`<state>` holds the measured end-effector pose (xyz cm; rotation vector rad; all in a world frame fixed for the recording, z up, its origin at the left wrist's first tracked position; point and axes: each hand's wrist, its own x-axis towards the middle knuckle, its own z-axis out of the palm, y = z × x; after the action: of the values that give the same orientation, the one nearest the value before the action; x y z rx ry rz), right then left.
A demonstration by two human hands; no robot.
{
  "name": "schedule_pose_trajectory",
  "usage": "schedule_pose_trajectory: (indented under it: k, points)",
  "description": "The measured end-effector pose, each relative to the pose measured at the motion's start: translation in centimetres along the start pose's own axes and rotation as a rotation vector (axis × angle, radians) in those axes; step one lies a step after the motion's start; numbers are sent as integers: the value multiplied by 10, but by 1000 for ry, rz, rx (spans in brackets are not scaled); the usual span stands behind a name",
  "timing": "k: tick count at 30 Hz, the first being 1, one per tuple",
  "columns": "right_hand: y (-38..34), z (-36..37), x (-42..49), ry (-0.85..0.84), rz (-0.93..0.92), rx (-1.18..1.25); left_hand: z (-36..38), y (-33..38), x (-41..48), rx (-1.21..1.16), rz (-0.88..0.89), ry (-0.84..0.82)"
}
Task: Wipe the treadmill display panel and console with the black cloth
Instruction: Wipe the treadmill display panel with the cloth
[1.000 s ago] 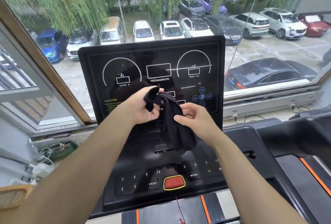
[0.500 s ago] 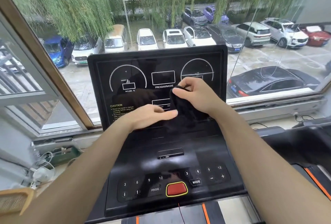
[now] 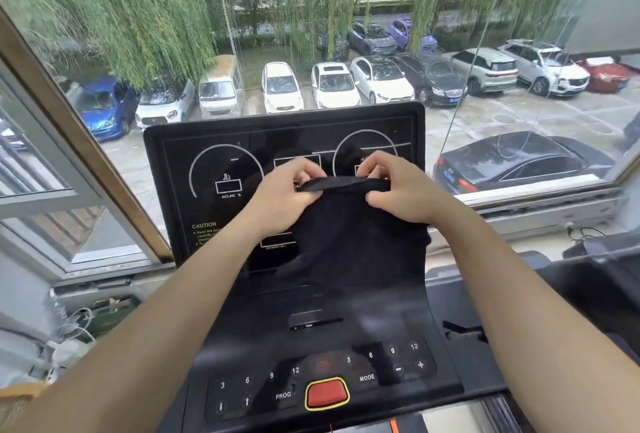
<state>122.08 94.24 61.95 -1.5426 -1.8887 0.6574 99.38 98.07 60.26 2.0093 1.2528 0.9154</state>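
The black treadmill display panel (image 3: 221, 142) stands upright before me, with white dial outlines and a yellow CAUTION label at lower left. Below it the console (image 3: 322, 339) slopes toward me, carrying number keys and a red stop button (image 3: 326, 393). The black cloth (image 3: 353, 232) hangs spread in front of the panel's middle and right part. My left hand (image 3: 287, 190) pinches its top edge on the left. My right hand (image 3: 398, 187) pinches the same edge on the right. The cloth hides part of the panel's centre and right dial.
A large window (image 3: 311, 34) sits right behind the panel, with its sill (image 3: 540, 204) to the right. Cables and clutter (image 3: 69, 328) lie low on the left. A dark treadmill side part (image 3: 595, 280) rises on the right.
The cloth was bunched against the panel under my right hand; both hands now hold its top edge apart, so it hangs spread out. My left hand rose from the panel's lower part.
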Motion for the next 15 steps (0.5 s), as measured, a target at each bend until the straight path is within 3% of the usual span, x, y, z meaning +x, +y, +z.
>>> schedule_pose_trajectory:
  k: [2,5,9,12,15]
  points:
    - [11,-6,14,188,-45,12,5,19,23,101,106,196]
    - [24,-8,41,573,-130,3,25,43,55,472,274,459]
    - [48,16,72,931,-131,-175,65,34,94,801,469,488]
    - [77,41,82,943,-122,-398,94,13,95,855,484,425]
    - [99,63,79,680,-56,-664,119,2,79,958,384,252]
